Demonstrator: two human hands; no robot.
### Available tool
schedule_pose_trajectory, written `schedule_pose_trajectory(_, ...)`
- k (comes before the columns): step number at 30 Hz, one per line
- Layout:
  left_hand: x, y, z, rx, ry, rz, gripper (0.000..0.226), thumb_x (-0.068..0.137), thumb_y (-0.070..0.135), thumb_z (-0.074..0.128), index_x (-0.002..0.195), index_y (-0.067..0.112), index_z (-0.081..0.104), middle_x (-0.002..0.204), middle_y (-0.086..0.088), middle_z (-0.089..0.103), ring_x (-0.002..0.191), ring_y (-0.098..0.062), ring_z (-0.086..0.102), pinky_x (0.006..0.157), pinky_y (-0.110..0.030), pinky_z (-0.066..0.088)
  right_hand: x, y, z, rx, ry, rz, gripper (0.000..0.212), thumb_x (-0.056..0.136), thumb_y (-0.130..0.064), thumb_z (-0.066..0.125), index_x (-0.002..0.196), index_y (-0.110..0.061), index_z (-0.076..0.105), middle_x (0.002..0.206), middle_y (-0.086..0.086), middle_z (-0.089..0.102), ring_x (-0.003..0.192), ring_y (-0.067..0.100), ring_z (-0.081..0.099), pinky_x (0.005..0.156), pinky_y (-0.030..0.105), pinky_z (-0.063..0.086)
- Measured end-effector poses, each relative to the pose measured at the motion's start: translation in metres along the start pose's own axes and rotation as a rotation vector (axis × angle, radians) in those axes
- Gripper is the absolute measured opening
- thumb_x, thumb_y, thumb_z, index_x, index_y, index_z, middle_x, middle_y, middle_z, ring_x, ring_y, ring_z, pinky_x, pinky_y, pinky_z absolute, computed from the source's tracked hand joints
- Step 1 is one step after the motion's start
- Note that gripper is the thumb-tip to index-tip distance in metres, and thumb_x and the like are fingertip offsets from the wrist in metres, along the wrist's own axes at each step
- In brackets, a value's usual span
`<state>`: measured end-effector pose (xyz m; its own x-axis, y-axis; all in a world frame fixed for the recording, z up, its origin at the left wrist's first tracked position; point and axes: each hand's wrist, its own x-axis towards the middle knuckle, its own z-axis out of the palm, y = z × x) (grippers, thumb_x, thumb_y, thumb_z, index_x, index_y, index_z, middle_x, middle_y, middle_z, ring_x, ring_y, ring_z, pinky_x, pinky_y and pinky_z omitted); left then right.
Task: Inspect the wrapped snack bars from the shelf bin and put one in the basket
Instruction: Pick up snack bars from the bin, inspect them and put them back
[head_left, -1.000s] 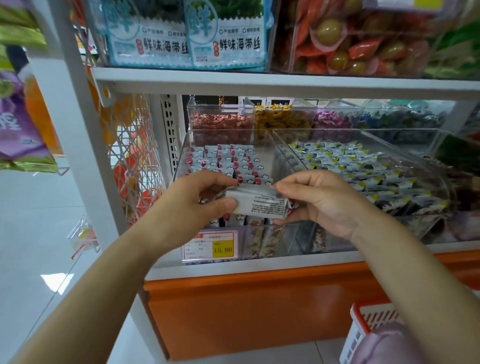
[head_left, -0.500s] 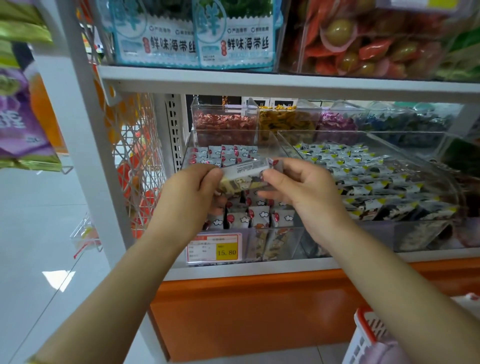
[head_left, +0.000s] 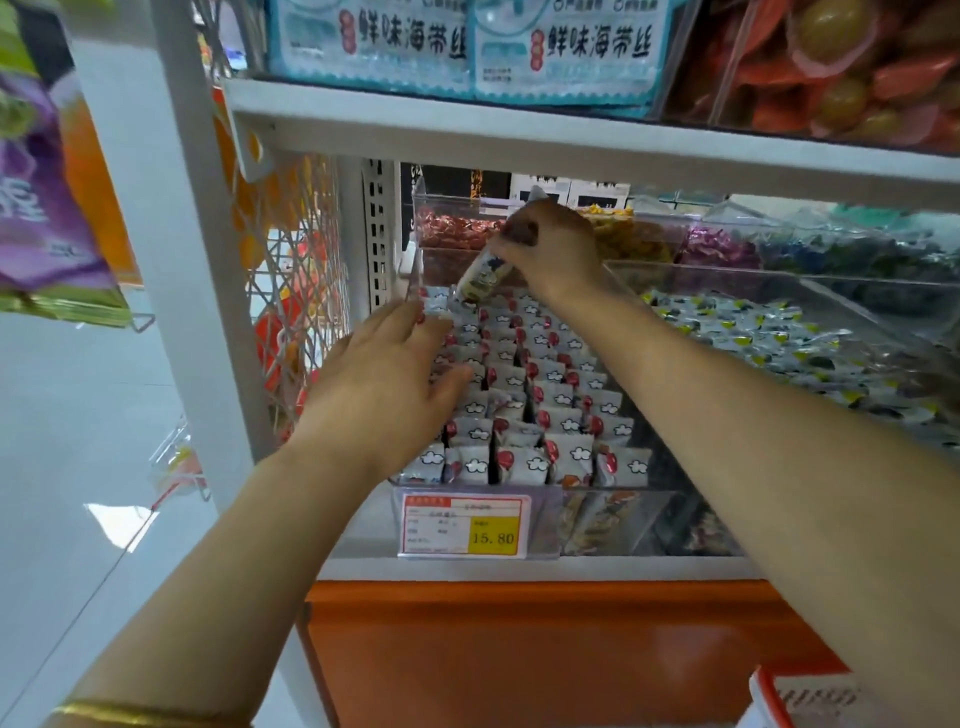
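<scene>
Hands — left flat over bin, right gripping snack bar — long axis diagonal, down-left.

- The shelf bin is seen close up, at 12 o'clock, by a head-worn camera faced forward and down.
- The basket is cropped at 5 o'clock.

- White shelf unit's upright post is standing at left; upper shelf board is running across top.
- Orange base panel is sitting below lower shelf.
- Wire mesh side panel is hanging just beside post.
- Pale glossy floor is reflecting a bright light patch.
</scene>
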<state>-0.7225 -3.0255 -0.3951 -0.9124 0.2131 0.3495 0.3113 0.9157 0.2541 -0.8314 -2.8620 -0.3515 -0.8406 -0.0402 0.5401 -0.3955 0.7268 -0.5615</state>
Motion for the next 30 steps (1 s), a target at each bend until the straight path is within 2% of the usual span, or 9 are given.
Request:
schedule_pose_trajectory(3,-0.001,0.000,0.000,-0.032,-0.001,-0.003,0.058,0.093,0.049,0.035,0.145,0.022,0.029,0.157,-0.003,0.017,0.144,-0.018,0.008,0.115,-0.041,0.016,0.016,0.001,0.013,-0.202,-0.157,-0.049,0.011,0.089,-0.024,0.060,0.085,-0.015,0.057,0.092,0.003,0.060,0.089,0.017,0.056,0.071,0.016,0.038)
schedule_pose_trajectory(5,-0.001,0.001,0.000,-0.046,-0.003,-0.001,0.058,0.094,0.048,0.036,0.145,0.022,0.030,0.157,-0.003,0.015,0.144,-0.017,0.008,0.114,-0.039,0.016,0.020,0.005,0.021,-0.276,-0.238,-0.059,0.019,0.089,-0.026,0.059,0.075,-0.020,0.049,0.079,-0.003,0.051,0.076,0.013,0.050,0.058,0.019,0.034)
schedule_pose_trajectory(6,-0.001,0.001,0.000,-0.051,-0.001,0.001,0.057,0.094,0.047,0.037,0.144,0.021,0.031,0.157,-0.003,0.015,0.144,-0.018,0.008,0.114,-0.039,0.016,0.020,0.008,0.026,-0.294,-0.285,-0.063,0.016,0.089,-0.027,0.059,0.076,-0.019,0.053,0.078,-0.004,0.051,0.079,0.015,0.051,0.062,0.022,0.038)
schedule_pose_trajectory(8,-0.001,0.001,0.001,-0.066,0.005,0.001,0.056,0.094,0.046,0.039,0.143,0.021,0.034,0.157,-0.004,0.015,0.144,-0.018,0.008,0.114,-0.039,0.017,0.019,0.014,0.038,-0.374,-0.391,-0.099,0.014,0.089,-0.031,0.060,0.091,-0.017,0.065,0.090,-0.003,0.061,0.101,0.021,0.055,0.088,0.037,0.045)
schedule_pose_trajectory(11,-0.001,0.001,0.003,-0.081,0.010,0.003,0.054,0.093,0.046,0.040,0.141,0.021,0.038,0.157,-0.003,0.014,0.144,-0.017,0.007,0.114,-0.039,0.017,0.022,0.017,0.044,-0.477,-0.477,-0.130,0.018,0.091,-0.030,0.056,0.103,-0.023,0.069,0.113,-0.001,0.066,0.119,0.024,0.049,0.106,0.051,0.032)
schedule_pose_trajectory(15,-0.001,-0.001,0.006,-0.110,0.020,0.005,0.051,0.093,0.045,0.041,0.138,0.021,0.042,0.157,-0.002,0.013,0.144,-0.016,0.006,0.114,-0.040,0.017,0.042,0.019,0.042,-0.302,-0.313,-0.033,0.015,0.091,-0.015,0.054,0.097,-0.016,0.069,0.114,0.005,0.066,0.109,0.020,0.058,0.101,0.043,0.044)
schedule_pose_trajectory(17,-0.002,-0.001,0.007,-0.116,0.022,0.006,0.050,0.093,0.045,0.041,0.138,0.023,0.042,0.157,-0.001,0.012,0.144,-0.016,0.005,0.114,-0.039,0.016,0.050,0.021,0.046,-0.384,-0.228,-0.032,0.011,0.090,-0.016,0.057,0.093,-0.015,0.068,0.113,0.006,0.065,0.111,0.022,0.057,0.100,0.040,0.044)
schedule_pose_trajectory(23,-0.001,-0.002,0.009,-0.117,0.030,0.009,0.049,0.094,0.044,0.041,0.138,0.023,0.042,0.157,-0.001,0.012,0.144,-0.017,0.006,0.114,-0.039,0.017,0.052,0.024,0.068,-0.741,-0.233,-0.137,0.013,0.085,-0.023,0.064,0.092,-0.013,0.066,0.109,0.007,0.060,0.109,0.023,0.048,0.092,0.037,0.043)
schedule_pose_trajectory(30,0.000,-0.002,0.008,-0.125,0.044,0.010,0.046,0.094,0.040,0.043,0.135,0.019,0.047,0.156,-0.003,0.016,0.143,-0.021,0.012,0.113,-0.041,0.022,0.035,0.016,0.039,-0.176,-0.085,-0.063,0.010,0.090,-0.019,0.059,0.093,-0.010,0.062,0.093,0.002,0.063,0.086,0.014,0.058,0.084,0.030,0.050)
